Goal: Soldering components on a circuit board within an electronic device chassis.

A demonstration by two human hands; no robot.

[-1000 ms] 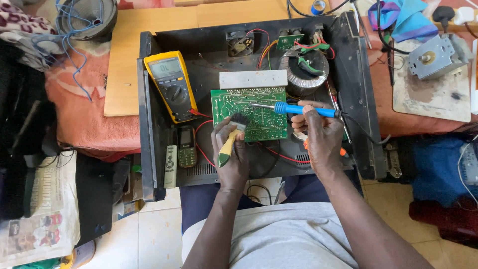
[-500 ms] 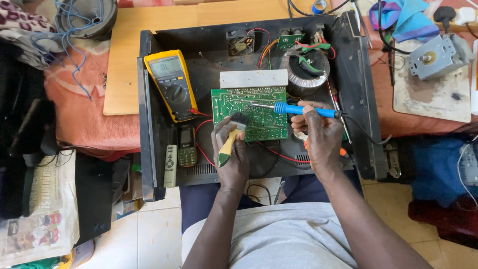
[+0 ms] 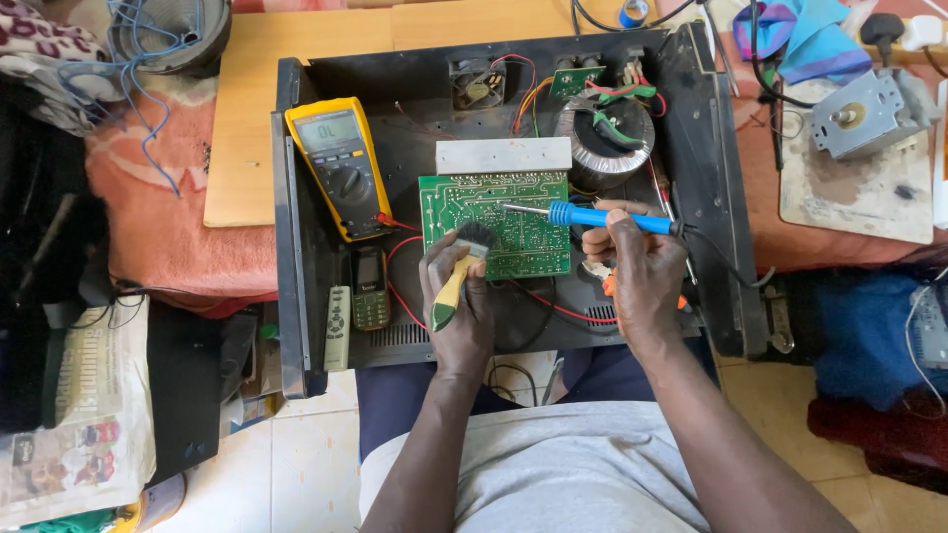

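A green circuit board point(image 3: 513, 222) lies inside an open black metal chassis point(image 3: 296, 296) on my lap. My left hand point(image 3: 459, 316) grips a small paintbrush point(image 3: 456, 278) with a yellow and green handle; its dark bristles rest on the board's left part. My right hand point(image 3: 637, 266) holds a blue-handled soldering iron point(image 3: 592, 216), its metal tip lying over the board's upper middle. A grey heat sink point(image 3: 504, 156) borders the board's far edge.
A yellow multimeter point(image 3: 336, 168), a small mobile phone point(image 3: 370, 288) and a slim remote point(image 3: 338, 328) sit at the chassis's left. A toroidal transformer point(image 3: 604, 138) with coloured wires is at the back right. A grey motor point(image 3: 864, 114) rests on a board to the right.
Both hands hold the same tools in nearly the same places; the brush has shifted only slightly on the board.
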